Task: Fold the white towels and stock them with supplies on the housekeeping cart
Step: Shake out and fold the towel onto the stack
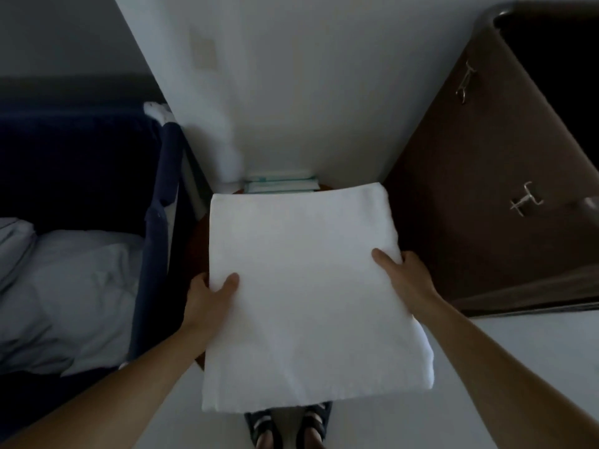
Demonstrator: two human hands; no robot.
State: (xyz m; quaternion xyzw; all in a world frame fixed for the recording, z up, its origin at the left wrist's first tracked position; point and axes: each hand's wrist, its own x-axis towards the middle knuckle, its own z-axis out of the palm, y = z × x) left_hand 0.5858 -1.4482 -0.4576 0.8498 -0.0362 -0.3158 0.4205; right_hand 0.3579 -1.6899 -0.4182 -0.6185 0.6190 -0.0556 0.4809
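Note:
A folded white towel [304, 293] fills the middle of the view, held flat between both hands above a dark reddish-brown surface [197, 247]. My left hand [207, 299] grips its left edge, thumb on top and fingers hidden beneath. My right hand [405, 273] grips the right edge the same way. Behind the towel's far edge lies a small stack of white and teal packets [282, 184] against the wall.
A dark blue fabric cart bag [155, 228] holding white linen [64, 286] stands at the left. A brown cabinet [486, 189] with metal handles is at the right. A white wall [308, 92] is ahead. My sandalled feet [288, 429] show below the towel.

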